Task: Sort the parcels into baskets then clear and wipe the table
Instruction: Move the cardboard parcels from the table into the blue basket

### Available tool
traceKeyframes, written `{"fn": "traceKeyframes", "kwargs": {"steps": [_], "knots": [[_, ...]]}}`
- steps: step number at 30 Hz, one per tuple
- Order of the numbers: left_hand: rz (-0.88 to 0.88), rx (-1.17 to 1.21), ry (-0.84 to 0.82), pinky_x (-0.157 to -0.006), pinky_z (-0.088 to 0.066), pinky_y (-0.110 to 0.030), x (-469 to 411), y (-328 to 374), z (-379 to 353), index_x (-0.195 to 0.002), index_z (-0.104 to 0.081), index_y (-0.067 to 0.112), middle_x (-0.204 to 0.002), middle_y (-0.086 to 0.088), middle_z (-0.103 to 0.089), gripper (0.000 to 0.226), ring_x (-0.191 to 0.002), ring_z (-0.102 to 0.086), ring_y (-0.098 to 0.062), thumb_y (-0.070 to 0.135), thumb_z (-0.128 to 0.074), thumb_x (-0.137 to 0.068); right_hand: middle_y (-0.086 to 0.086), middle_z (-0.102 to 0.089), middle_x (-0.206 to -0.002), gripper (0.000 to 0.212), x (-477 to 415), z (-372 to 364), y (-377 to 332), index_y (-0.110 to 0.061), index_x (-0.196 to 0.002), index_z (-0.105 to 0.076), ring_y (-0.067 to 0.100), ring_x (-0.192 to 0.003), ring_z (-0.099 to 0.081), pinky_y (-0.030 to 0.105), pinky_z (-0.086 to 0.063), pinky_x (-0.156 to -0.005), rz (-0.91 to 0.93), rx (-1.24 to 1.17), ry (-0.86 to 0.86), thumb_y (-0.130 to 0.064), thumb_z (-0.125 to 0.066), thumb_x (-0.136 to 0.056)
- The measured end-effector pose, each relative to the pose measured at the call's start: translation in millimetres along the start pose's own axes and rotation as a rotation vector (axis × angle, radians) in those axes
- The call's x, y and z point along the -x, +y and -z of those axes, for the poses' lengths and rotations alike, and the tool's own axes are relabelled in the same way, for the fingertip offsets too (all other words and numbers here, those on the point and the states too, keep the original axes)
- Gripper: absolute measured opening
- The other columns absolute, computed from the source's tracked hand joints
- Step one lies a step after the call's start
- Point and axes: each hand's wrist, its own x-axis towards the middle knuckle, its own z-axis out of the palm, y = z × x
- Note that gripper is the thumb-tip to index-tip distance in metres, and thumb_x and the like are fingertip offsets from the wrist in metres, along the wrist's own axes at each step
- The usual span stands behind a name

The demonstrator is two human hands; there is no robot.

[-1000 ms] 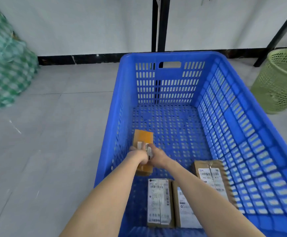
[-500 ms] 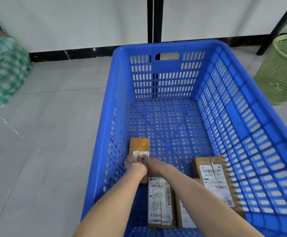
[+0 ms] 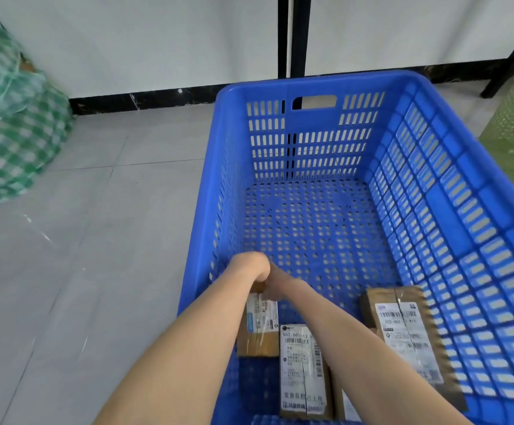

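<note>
Fingers hidden behind both wrists, so their grip cannot be told.
Left hand (image 3: 249, 268) and right hand (image 3: 280, 279) meet over the far end of a brown parcel (image 3: 257, 329) (label up) by the left wall of the blue basket (image 3: 311, 82); a second parcel (image 3: 303, 369) lies just beside it.

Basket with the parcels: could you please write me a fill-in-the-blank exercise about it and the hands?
1. The left hand and right hand grip one parcel beside the ____ wall of the basket.
2. This basket is ____ in colour.
3. The checked bag on the floor is white and ____.
Missing words: left; blue; green.
</note>
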Motion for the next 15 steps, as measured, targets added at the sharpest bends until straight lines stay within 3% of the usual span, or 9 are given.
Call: {"fn": "traceKeyframes", "kwargs": {"steps": [4, 9, 15], "knots": [[-0.063, -0.137, -0.026, -0.097, -0.042, -0.038, 2.3, 1.4, -0.5, -0.137, -0.037, 0.001, -0.137, -0.014, -0.045, 0.040, -0.121, -0.050, -0.030, 0.005, -0.034, -0.097, 0.008, -0.041, -0.143, 0.067, 17.1, -14.9, 11.4, -0.016, -0.147, -0.028, 0.028, -0.128, -0.043, 0.039, -0.038, -0.106, -0.017, 0.000, -0.081, -0.012, -0.062, -0.088], [-0.174, -0.326, -0.123, -0.077, -0.038, -0.033, 10.2, 10.3, -20.2, -0.133, -0.047, 0.008, -0.137, -0.010, -0.048, 0.039, -0.118, -0.052, -0.026, 0.010, -0.038, -0.095, 0.008, -0.056, -0.128, 0.032, 26.5, -16.3, 16.9, -0.015, -0.126, -0.055, 0.027, -0.117, -0.051, 0.040, -0.042, -0.099, -0.031, 0.135, -0.142, -0.017, -0.046, -0.095], [-0.152, -0.399, -0.240, -0.082, -0.038, -0.031, 11.6, 7.4, -23.0, -0.130, -0.049, 0.009, -0.135, -0.008, -0.050, 0.037, -0.121, -0.050, -0.025, 0.015, -0.036, -0.096, 0.015, -0.056, -0.122, 0.033, 39.9, -4.8, 3.8, -0.004, -0.127, -0.052, 0.032, -0.111, -0.053, 0.037, -0.042, -0.088, -0.044, 0.207, -0.260, -0.013, -0.041, -0.097]]}}
